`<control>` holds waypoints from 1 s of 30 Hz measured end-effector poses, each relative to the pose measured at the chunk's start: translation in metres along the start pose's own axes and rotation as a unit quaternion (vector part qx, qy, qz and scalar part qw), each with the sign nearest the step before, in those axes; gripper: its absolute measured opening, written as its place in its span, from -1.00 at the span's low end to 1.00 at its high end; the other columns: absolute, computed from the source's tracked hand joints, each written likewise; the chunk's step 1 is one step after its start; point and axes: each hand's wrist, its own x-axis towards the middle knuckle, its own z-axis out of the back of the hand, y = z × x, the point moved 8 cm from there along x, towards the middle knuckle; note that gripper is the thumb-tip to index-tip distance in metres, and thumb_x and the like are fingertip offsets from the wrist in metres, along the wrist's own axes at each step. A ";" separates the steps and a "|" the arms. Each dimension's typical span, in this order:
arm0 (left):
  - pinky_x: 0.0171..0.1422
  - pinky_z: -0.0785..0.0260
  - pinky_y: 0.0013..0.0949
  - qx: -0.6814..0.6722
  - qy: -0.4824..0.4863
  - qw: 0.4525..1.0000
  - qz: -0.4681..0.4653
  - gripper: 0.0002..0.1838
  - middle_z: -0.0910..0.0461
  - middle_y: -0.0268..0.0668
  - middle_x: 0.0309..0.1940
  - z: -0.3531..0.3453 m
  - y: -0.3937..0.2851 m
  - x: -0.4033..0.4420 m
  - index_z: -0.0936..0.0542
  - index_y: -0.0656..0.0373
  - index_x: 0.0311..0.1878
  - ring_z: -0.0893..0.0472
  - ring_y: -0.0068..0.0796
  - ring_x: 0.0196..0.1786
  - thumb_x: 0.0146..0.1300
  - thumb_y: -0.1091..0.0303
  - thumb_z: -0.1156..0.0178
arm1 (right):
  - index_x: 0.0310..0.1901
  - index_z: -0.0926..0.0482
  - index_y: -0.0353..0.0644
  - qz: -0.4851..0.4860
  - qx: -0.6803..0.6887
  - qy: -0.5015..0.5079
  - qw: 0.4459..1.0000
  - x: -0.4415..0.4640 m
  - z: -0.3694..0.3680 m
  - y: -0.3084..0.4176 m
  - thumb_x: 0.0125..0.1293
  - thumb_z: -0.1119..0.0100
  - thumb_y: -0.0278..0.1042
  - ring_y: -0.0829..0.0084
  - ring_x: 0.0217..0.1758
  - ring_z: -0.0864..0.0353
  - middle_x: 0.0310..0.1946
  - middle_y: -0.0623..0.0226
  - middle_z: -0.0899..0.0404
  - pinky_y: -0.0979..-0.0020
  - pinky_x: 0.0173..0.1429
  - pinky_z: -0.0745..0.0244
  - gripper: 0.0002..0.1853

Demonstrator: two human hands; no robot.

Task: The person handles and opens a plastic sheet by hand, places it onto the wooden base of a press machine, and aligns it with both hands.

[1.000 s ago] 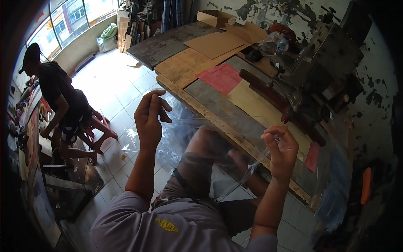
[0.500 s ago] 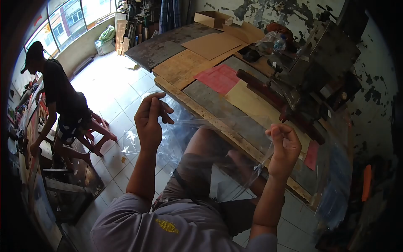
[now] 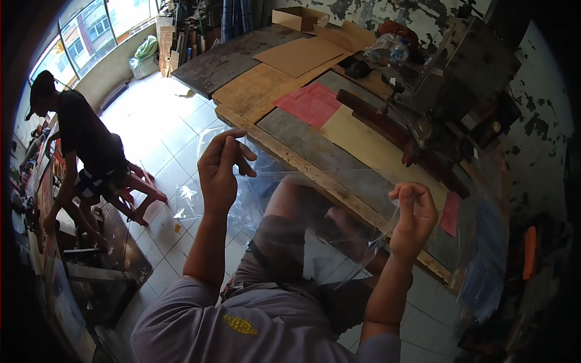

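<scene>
A clear plastic sheet (image 3: 327,212) is stretched between my two hands, above my lap and the table's near edge. My left hand (image 3: 219,169) pinches its left end between thumb and fingers. At its right end, my right hand (image 3: 413,215) is closed on the sheet's upper corner, and creased film hangs below it. The sheet is see-through, so its lower outline is hard to make out. More crumpled clear plastic (image 3: 248,199) lies beyond and below my left hand.
The worktable (image 3: 302,156) holds a pink sheet (image 3: 308,104), a yellowish sheet (image 3: 363,136), cardboard (image 3: 298,56) and a dark metal machine (image 3: 417,136). A person (image 3: 91,139) bends over a bench at the left. Plastic sheets (image 3: 484,266) hang at the right.
The view has shifted slightly, so the table appears further left. My right hand has moved slightly right, with the sheet still held between both hands. The other person's arms have moved lower.
</scene>
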 end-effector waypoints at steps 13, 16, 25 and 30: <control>-0.35 -0.48 -0.50 -0.038 0.263 0.958 0.109 -0.66 -0.72 -0.25 -0.33 -0.119 0.093 0.018 -0.60 0.34 0.19 -0.63 -0.59 -0.49 0.64 0.24 -0.06 | -0.21 -0.63 -0.29 -0.063 -0.058 -0.120 0.989 -0.023 0.095 -0.058 0.59 -0.17 -0.23 0.56 -0.20 -0.54 -0.32 0.38 -0.61 0.45 0.04 -0.40 -0.72; -0.36 -0.31 -0.58 -0.051 0.276 0.951 0.128 -0.67 -0.61 -0.44 -0.46 -0.146 0.110 0.016 -0.63 0.28 0.17 -0.49 -0.73 -0.51 0.64 0.22 -0.08 | -0.20 -0.62 -0.30 -0.062 -0.065 -0.120 0.989 -0.025 0.112 -0.093 0.60 -0.16 -0.22 0.57 -0.19 -0.52 -0.31 0.38 -0.61 0.46 0.06 -0.39 -0.71; -0.43 -0.12 -0.60 -0.022 0.253 0.950 0.179 -0.68 -0.38 -0.61 -0.58 -0.151 0.130 0.005 -0.67 0.24 0.15 -0.30 -0.83 -0.54 0.64 0.21 -0.10 | -0.20 -0.63 -0.28 -0.117 -0.094 -0.134 0.980 -0.029 0.116 -0.118 0.62 -0.15 -0.21 0.57 -0.18 -0.52 -0.32 0.40 -0.61 0.45 0.07 -0.38 -0.71; -0.38 -0.15 -0.60 -0.019 0.250 0.951 0.179 -0.72 -0.44 -0.61 -0.53 -0.148 0.134 0.006 -0.69 0.25 0.13 -0.32 -0.84 -0.48 0.61 0.28 -0.11 | -0.20 -0.63 -0.28 -0.128 -0.094 -0.133 0.978 -0.030 0.117 -0.122 0.62 -0.15 -0.22 0.56 -0.19 -0.52 -0.32 0.40 -0.61 0.45 0.06 -0.38 -0.71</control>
